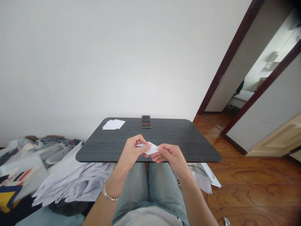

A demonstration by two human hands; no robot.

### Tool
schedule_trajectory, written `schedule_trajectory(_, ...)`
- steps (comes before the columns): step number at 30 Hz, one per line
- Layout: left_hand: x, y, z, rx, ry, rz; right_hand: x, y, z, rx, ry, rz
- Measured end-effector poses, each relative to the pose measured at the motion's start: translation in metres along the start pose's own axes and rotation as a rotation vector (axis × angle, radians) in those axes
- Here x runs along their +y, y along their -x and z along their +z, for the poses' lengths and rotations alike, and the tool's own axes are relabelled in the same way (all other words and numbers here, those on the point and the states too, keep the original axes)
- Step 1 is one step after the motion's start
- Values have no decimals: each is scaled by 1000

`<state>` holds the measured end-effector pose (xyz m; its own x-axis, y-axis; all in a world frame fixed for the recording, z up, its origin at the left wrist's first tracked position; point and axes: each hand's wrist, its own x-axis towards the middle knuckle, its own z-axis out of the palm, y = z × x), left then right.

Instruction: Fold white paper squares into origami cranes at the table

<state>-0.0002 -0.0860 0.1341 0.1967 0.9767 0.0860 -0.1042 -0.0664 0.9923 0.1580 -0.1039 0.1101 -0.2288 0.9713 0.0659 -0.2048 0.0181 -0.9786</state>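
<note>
Close in, left hand [133, 150] and right hand [170, 155] pinching a folded white paper [150, 148] between thumbs and fingertips, fingers together and clamped at both ends for an even hold, just above the dark wood-grain table [188, 147], loose white sheets [113, 124] and a smartphone [146, 121] near its far edge

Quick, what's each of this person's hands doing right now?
Left hand: closed in a pinch, holding a folded white paper.
Right hand: closed in a pinch, holding the same paper's other end.
</note>
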Motion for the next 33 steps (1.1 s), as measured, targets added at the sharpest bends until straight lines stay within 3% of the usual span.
schedule_trajectory(8,2,2,-2,43,-45,33,2,2,-4,19,-47,-60)
schedule_trajectory(14,6,5,1,40,-87,61,1,3,-1,85,62,-100)
schedule_trajectory(29,2,5,1,89,-71,98,5,3,-2,137,-79,-105)
schedule_trajectory(33,3,6,3,96,-79,107,4,4,2,170,0,-133)
